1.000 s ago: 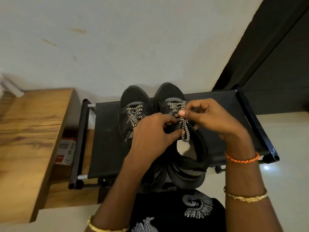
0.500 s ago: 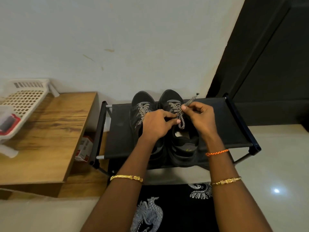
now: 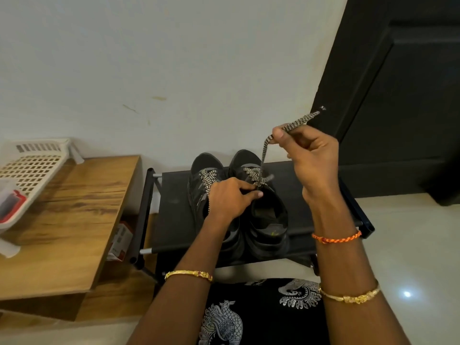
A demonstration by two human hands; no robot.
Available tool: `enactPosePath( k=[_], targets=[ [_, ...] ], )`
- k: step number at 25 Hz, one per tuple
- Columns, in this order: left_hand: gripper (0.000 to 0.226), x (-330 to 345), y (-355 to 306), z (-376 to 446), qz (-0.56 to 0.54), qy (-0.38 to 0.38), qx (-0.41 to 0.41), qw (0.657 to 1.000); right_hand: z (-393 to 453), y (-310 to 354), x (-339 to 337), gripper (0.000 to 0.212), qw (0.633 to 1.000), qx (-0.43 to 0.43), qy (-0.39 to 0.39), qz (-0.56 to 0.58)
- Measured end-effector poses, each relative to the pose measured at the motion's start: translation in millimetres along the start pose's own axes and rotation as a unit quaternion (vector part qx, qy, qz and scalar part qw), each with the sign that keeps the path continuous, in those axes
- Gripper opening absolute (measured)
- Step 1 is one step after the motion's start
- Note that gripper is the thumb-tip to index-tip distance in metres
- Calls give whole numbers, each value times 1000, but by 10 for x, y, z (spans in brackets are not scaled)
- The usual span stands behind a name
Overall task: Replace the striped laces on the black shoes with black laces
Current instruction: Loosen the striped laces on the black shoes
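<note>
Two black shoes stand side by side on a black rack (image 3: pixel 174 207), toes toward the wall. The right shoe (image 3: pixel 268 220) and the left shoe (image 3: pixel 199 175) both carry black-and-white striped laces. My right hand (image 3: pixel 311 158) pinches one end of the right shoe's striped lace (image 3: pixel 265 148) and holds it raised above the shoe, the lace tip pointing up and right. My left hand (image 3: pixel 229 197) rests on the shoes, its fingers pinching the lace crossings at the right shoe's tongue. It covers part of the left shoe. No black laces are in view.
A wooden table (image 3: pixel 74 215) stands left of the rack, with a white plastic basket (image 3: pixel 32 168) on it. A small red-and-white box (image 3: pixel 122 240) sits under the table edge. A dark door (image 3: pixel 403 95) is at the right; the floor is pale tile.
My right hand has risen and moved right, drawing the striped lace end up out of the right shoe. My left hand stays at the tongue. The camera has pulled back.
</note>
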State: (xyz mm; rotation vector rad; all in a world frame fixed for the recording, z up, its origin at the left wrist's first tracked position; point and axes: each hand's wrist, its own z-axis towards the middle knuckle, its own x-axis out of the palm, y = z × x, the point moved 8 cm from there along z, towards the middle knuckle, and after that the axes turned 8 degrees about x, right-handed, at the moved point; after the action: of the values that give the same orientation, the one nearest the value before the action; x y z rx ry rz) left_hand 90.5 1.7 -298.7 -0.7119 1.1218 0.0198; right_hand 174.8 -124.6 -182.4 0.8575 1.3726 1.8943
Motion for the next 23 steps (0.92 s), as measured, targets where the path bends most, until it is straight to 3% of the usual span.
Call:
enactPosePath(
  k=[5, 8, 11, 19, 23],
  targets=[
    [36, -8, -15, -29, -4, -10, 13, 1000, -62, -313, 166, 10, 992, 103, 59, 34],
    [26, -44, -60, -84, 4, -40, 30, 999, -36, -730, 21, 32, 976, 143, 52, -155],
    [25, -38, -143, -141, 40, -41, 47, 997, -134, -1045, -126, 27, 941, 160, 23, -297],
    [24, -55, -63, -22, -36, -22, 29, 999, -18, -1187, -122, 12, 916, 109, 48, -382],
    [27, -35, -32, 4, -47, -23, 22, 998, 2, -1284, -224, 6, 947, 154, 31, -279]
  ],
)
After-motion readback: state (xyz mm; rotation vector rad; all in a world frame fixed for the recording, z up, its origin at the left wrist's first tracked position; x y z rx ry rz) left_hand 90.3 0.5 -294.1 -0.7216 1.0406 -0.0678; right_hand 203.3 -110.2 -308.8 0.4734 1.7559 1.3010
